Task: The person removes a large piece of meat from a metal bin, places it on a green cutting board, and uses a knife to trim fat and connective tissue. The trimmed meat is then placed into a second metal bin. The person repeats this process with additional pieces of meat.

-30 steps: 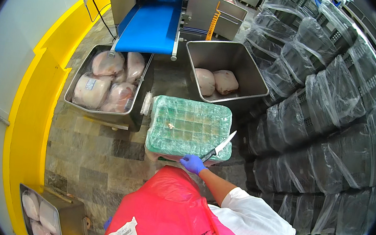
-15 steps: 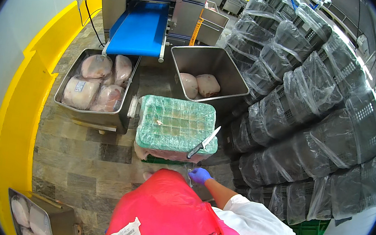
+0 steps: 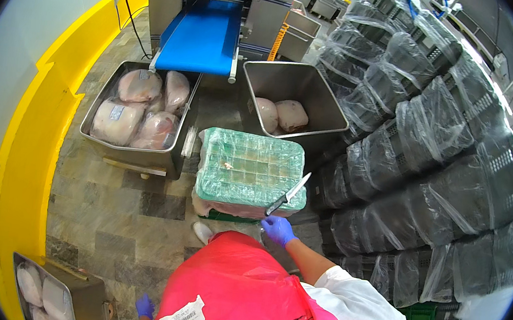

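My right hand (image 3: pixel 278 230), in a purple glove, is just below the black handle of a knife (image 3: pixel 287 194). Its fingers are curled; whatever they may grip is too small to make out. The knife lies on a stack wrapped in clear film, with a green crate (image 3: pixel 249 165) on top, its blade pointing up and right. A small pale scrap (image 3: pixel 228 166) rests on the wrapped top. Low on the left, beside my red apron (image 3: pixel 230 288), my left hand (image 3: pixel 145 306) hangs gloved, its fingers loosely apart, holding nothing visible.
A metal bin (image 3: pixel 132 150) of bagged meat stands ahead left, another bin (image 3: pixel 300 71) with two pieces ahead right. Between them ends a blue conveyor belt (image 3: pixel 200 38). Film-wrapped black crates (image 3: pixel 416 183) wall the right side. A third bin (image 3: pixel 89 295) of meat is behind left.
My right hand has moved up toward the knife handle. My left hand has come into view at the lower left. The scene has shifted slightly right, and a white shoe shows more.
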A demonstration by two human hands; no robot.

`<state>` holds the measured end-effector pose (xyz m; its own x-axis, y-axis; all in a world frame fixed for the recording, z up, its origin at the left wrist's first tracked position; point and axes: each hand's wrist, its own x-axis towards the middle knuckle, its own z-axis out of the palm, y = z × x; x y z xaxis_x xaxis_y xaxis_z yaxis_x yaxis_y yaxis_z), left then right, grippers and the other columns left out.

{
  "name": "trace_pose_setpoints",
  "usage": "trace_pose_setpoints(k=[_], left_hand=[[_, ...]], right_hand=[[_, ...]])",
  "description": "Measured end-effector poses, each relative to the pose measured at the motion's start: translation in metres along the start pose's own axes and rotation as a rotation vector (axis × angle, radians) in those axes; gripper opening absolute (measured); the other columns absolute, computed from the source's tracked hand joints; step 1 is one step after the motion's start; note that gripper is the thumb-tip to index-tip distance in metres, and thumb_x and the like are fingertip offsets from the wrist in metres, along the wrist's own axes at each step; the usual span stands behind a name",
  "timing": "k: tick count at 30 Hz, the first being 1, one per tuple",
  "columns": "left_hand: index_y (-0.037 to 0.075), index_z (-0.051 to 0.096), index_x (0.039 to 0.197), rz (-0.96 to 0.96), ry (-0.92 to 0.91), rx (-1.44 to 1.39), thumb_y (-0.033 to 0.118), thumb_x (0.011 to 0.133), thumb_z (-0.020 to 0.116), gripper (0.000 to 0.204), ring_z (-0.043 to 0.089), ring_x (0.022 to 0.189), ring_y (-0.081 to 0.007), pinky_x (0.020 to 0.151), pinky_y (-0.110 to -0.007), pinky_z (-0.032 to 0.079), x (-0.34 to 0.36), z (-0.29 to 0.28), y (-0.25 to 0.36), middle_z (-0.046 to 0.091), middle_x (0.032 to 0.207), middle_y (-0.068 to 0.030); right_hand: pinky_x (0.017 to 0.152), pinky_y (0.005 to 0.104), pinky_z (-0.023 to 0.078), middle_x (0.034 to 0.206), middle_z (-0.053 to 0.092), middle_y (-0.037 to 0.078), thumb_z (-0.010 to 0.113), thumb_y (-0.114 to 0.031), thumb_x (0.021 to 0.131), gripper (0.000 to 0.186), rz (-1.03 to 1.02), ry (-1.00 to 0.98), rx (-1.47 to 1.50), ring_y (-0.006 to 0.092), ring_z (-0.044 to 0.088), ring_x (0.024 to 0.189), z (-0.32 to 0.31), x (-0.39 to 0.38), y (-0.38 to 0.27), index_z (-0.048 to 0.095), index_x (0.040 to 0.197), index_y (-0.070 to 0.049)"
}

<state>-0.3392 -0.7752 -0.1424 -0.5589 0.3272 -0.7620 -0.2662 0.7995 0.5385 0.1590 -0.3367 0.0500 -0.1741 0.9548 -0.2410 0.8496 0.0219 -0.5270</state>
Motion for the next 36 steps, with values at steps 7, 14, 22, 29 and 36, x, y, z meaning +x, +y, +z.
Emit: trace_pose_setpoints(k=[7, 14, 22, 29, 36], left_hand=[[0.003, 0.068, 0.096, -0.052, 0.064, 0.061, 0.037, 0.099, 0.061, 0.035, 0.063, 0.060, -0.0222, 0.053, -0.038, 0.048, -0.023, -0.023, 0.057, 0.065, 0.078, -0.0099], [0.003, 0.068, 0.096, -0.226, 0.134, 0.165, 0.036, 0.099, 0.061, 0.035, 0.064, 0.061, -0.0222, 0.054, -0.038, 0.048, -0.061, -0.032, 0.129, 0.065, 0.078, -0.0102], [0.002, 0.068, 0.095, -0.363, 0.209, 0.226, 0.036, 0.099, 0.061, 0.034, 0.064, 0.062, -0.0223, 0.055, -0.038, 0.049, -0.098, -0.049, 0.194, 0.066, 0.078, -0.0105], [0.002, 0.069, 0.094, -0.445, 0.234, 0.230, 0.035, 0.099, 0.061, 0.034, 0.064, 0.062, -0.0223, 0.056, -0.038, 0.050, -0.110, -0.049, 0.210, 0.066, 0.078, -0.0108], [0.001, 0.069, 0.094, -0.471, 0.230, 0.234, 0.034, 0.099, 0.061, 0.034, 0.065, 0.063, -0.0224, 0.057, -0.038, 0.050, -0.105, -0.043, 0.223, 0.067, 0.078, -0.0111]], right_hand=[[0.078, 0.0467, 0.059, 0.094, 0.075, 0.020, 0.067, -0.031, 0.096, 0.027, -0.127, 0.196, 0.132, 0.0398, 0.074, 0.087, 0.019, 0.153, -0.076, 0.078, 0.096, -0.007], [0.087, 0.0501, 0.057, 0.101, 0.075, 0.023, 0.070, -0.039, 0.091, 0.037, 0.084, 0.467, 0.048, 0.0423, 0.072, 0.096, 0.009, 0.353, -0.045, 0.076, 0.106, -0.005], [0.118, 0.0526, 0.037, 0.151, 0.051, 0.025, 0.074, -0.048, 0.088, 0.080, 0.377, 0.347, -0.437, 0.0407, 0.044, 0.144, -0.013, 0.470, 0.010, 0.050, 0.148, -0.001], [0.122, 0.0541, 0.032, 0.138, 0.068, 0.018, 0.068, -0.048, 0.092, 0.055, 0.484, -0.104, -0.452, 0.0355, 0.057, 0.138, -0.015, 0.526, 0.008, 0.072, 0.130, -0.007], [0.101, 0.0485, 0.051, 0.116, 0.077, 0.017, 0.069, -0.044, 0.091, 0.041, 0.446, -0.006, -0.493, 0.0356, 0.073, 0.111, 0.002, 0.549, 0.037, 0.079, 0.110, -0.010]])
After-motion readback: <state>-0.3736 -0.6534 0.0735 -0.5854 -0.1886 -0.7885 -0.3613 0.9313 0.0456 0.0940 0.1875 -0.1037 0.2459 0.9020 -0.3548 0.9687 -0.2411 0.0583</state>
